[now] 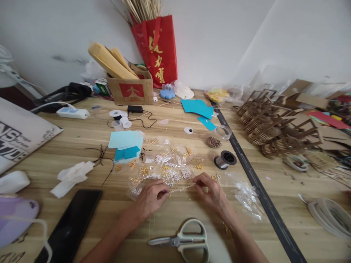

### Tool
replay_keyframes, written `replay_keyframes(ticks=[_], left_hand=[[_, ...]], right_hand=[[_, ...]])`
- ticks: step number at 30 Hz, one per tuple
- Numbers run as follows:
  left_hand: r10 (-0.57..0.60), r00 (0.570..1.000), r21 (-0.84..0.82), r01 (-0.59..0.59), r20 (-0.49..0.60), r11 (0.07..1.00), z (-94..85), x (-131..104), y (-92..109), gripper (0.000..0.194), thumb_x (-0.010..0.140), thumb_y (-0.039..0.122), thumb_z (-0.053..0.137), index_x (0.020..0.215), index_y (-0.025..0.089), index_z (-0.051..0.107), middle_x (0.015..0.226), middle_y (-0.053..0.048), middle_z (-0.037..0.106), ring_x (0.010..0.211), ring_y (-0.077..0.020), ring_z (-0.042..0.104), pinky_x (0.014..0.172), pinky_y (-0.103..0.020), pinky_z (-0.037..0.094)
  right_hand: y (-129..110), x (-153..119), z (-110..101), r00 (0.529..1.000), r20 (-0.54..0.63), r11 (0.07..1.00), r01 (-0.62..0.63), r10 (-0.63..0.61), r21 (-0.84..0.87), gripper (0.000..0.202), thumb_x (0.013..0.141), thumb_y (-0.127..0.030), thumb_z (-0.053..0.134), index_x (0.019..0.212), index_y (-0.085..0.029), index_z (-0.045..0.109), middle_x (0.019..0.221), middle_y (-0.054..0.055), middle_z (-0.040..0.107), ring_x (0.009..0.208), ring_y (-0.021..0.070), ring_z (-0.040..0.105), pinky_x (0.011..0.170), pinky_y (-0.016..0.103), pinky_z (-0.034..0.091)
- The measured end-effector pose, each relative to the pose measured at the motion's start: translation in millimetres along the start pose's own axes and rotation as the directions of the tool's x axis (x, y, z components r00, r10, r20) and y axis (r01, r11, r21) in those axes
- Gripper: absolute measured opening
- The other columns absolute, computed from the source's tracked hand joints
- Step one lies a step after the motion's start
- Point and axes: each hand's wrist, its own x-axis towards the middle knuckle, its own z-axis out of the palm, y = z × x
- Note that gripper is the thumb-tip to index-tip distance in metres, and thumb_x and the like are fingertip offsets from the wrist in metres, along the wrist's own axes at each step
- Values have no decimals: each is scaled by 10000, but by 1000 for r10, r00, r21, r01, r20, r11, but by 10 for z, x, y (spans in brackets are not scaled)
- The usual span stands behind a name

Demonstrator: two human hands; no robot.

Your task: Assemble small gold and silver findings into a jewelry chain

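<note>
A thin strand of small pale beads (181, 189) stretches between my two hands, just above the wooden table. My left hand (153, 194) pinches its left end. The fingers of my right hand (207, 189) are closed on the other end. Past the hands lie clear bags with silver beads (172, 176) and gold beads (144, 170). Scissors (192, 239) with pale handles rest between my forearms, blades pointing left. Gold chain (227, 230) shows partly beside my right forearm. What sits inside each pinch is hidden by the fingers.
A spool of wire (225, 160) and a tub of dark beads (214, 142) stand beyond my right hand. At left lies a black phone (72, 223). Blue sheets (126, 140), a cardboard box (131, 89) and a red bag (161, 47) are farther back. Small wooden racks (276, 128) stand right.
</note>
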Motion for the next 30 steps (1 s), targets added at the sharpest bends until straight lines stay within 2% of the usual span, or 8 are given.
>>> replay_keyframes(ticks=[19, 30], left_hand=[[-69, 995, 42, 66, 74, 997, -51, -1, 103, 115, 797, 112, 606, 695, 151, 642, 717, -16, 614, 701, -143, 561, 645, -240, 393], [-33, 997, 31, 31, 67, 999, -24, 8, 70, 147, 761, 58, 574, 665, 160, 621, 707, -8, 604, 702, -142, 553, 642, -234, 387]], right_hand=[[18, -9, -12, 998, 49, 999, -35, 35, 4, 128, 826, -100, 482, 849, -198, 561, 760, 7, 575, 640, 133, 580, 586, 233, 462], [15, -6, -18, 998, 46, 999, -40, 40, 11, 116, 832, -115, 489, 847, -198, 569, 765, 14, 579, 644, 136, 582, 576, 234, 465]])
